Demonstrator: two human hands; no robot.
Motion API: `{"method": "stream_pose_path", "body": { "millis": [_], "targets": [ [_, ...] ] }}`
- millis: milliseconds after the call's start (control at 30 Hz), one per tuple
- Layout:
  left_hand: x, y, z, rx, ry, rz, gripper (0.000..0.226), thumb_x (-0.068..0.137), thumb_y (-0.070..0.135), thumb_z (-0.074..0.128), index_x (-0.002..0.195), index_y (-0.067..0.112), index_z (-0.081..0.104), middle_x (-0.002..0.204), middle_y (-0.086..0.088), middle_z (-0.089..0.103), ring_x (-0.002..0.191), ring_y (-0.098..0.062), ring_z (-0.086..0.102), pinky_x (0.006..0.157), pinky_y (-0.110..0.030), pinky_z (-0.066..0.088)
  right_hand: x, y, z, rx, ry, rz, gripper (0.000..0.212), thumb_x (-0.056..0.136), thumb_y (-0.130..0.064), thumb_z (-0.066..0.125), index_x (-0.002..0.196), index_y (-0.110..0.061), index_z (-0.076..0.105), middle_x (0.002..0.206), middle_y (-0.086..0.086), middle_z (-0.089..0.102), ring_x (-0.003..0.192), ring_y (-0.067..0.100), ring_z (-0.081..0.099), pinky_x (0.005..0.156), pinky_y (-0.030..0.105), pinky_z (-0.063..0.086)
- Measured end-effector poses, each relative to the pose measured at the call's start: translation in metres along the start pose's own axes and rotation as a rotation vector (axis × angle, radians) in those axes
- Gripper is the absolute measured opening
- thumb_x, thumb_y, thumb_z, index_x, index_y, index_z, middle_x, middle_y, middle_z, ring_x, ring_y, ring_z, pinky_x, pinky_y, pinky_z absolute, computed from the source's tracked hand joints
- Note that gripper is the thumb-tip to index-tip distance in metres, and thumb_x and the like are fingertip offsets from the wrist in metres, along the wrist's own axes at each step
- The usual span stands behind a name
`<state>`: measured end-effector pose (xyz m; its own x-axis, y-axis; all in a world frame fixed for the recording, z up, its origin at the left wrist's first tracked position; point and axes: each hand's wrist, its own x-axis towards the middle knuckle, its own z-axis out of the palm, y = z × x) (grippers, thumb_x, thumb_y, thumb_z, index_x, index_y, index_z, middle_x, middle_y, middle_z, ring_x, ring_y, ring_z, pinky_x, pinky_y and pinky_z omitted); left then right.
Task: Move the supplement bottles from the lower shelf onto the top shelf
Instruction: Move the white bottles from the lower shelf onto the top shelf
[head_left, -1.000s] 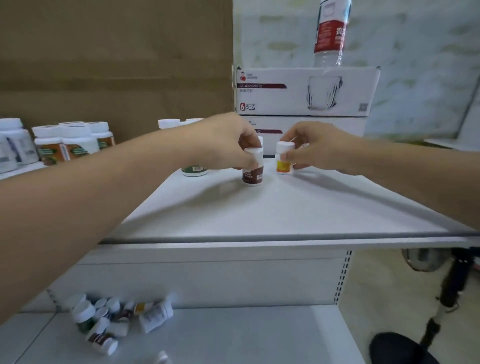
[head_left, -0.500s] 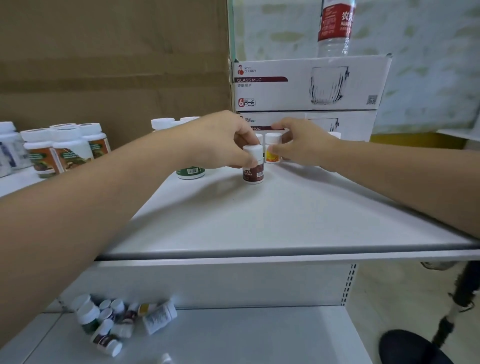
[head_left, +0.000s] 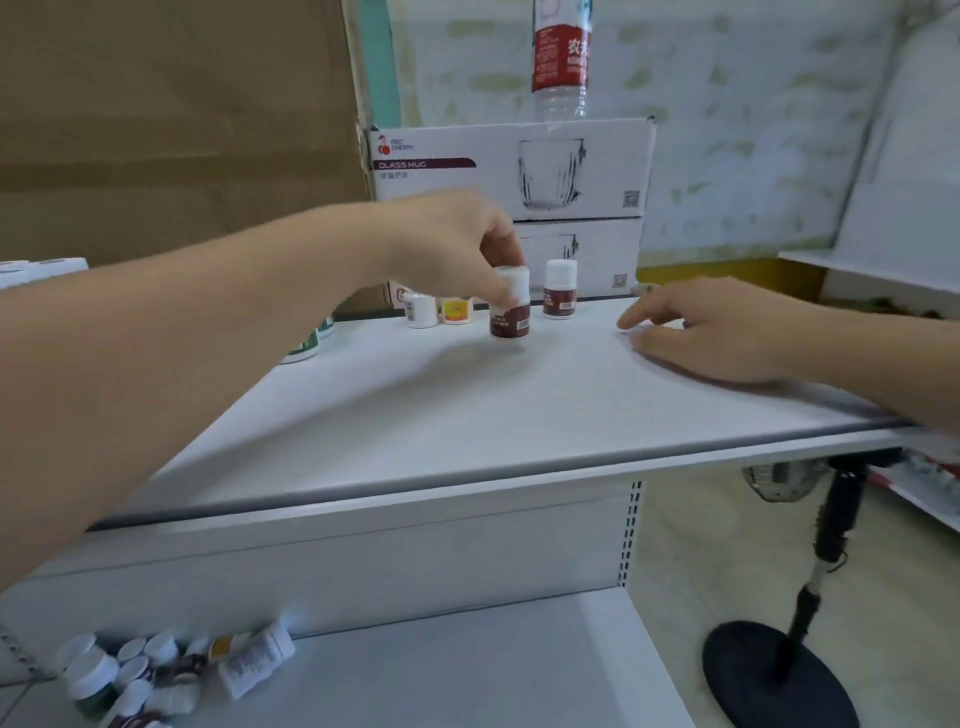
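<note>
Several supplement bottles (head_left: 156, 670) lay in a heap at the left end of the lower shelf (head_left: 467, 665). Above, on the top shelf (head_left: 467, 405), the left hand (head_left: 447, 249) pinched the white cap of an upright brown-label bottle (head_left: 511, 317). Just to its right stood a second brown bottle (head_left: 560, 293). Further right, the right hand (head_left: 711, 327) lay low over this shelf, fingers relaxed, holding nothing.

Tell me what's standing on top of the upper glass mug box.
A clear water bottle with a red label stands on the upper glass mug box. Its cap lies outside the frame, and the box's top face is hidden at this angle.
</note>
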<state>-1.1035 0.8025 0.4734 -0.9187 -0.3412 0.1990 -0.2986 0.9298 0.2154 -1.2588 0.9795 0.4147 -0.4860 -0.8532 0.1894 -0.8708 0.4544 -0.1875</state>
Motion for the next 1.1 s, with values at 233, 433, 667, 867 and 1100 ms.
{"method": "stream_pose_path", "body": {
  "millis": [233, 433, 667, 867, 1100],
  "targets": [
    [0.057, 0.039, 0.014, 0.012, 0.089, 0.117, 0.037, 0.085, 0.029, 0.071, 0.121, 0.022, 0.064, 0.103, 0.011, 0.064, 0.096, -0.011, 0.060, 0.070, -0.015, 0.040, -0.008, 0.014, 0.004, 0.039, -0.040, -0.060, 0.036, 0.101, -0.030, 0.037, 0.134, -0.028, 0.050, 0.141, -0.007, 0.048, 0.128, 0.012, 0.043, 0.100, 0.021, 0.029],
    [0.093, 0.047, 0.028, 0.073, 0.064, 0.138, 0.038, 0.084, 0.030, 0.070, 0.121, 0.021, 0.065, 0.109, 0.007, 0.065, 0.102, -0.015, 0.060, 0.086, -0.026, 0.045, -0.003, 0.021, 0.006, 0.054, -0.038, -0.073, 0.037, 0.099, -0.035, 0.038, 0.133, -0.030, 0.051, 0.138, -0.007, 0.051, 0.123, 0.014, 0.048, 0.104, 0.029, 0.036],
    [0.113, 0.036, 0.039, 0.073, -0.013, 0.090, 0.033, 0.084, 0.024, 0.071, 0.116, 0.019, 0.068, 0.109, 0.003, 0.068, 0.099, -0.017, 0.062, 0.089, -0.031, 0.051, 0.001, 0.025, 0.009, 0.082, -0.041, -0.070, 0.036, 0.097, -0.035, 0.037, 0.129, -0.031, 0.052, 0.129, -0.003, 0.056, 0.119, 0.016, 0.049, 0.104, 0.034, 0.038],
    [0.116, 0.031, 0.045, 0.032, -0.011, 0.056, 0.035, 0.085, 0.022, 0.069, 0.120, 0.019, 0.067, 0.106, 0.003, 0.067, 0.100, -0.018, 0.061, 0.089, -0.028, 0.050, 0.005, 0.028, 0.011, 0.067, -0.031, -0.091, 0.035, 0.097, -0.035, 0.037, 0.128, -0.029, 0.054, 0.126, 0.002, 0.058, 0.121, 0.020, 0.046, 0.109, 0.034, 0.031],
    [0.101, 0.029, 0.029, 0.003, 0.039, 0.045, 0.056, 0.088, 0.034, 0.069, 0.138, 0.017, 0.050, 0.129, 0.002, 0.059, 0.114, -0.016, 0.056, 0.095, -0.026, 0.041, 0.000, 0.024, 0.007, 0.050, -0.036, -0.089, 0.036, 0.098, -0.035, 0.037, 0.130, -0.029, 0.052, 0.131, 0.001, 0.056, 0.122, 0.019, 0.048, 0.106, 0.030, 0.031]
  ]
}}
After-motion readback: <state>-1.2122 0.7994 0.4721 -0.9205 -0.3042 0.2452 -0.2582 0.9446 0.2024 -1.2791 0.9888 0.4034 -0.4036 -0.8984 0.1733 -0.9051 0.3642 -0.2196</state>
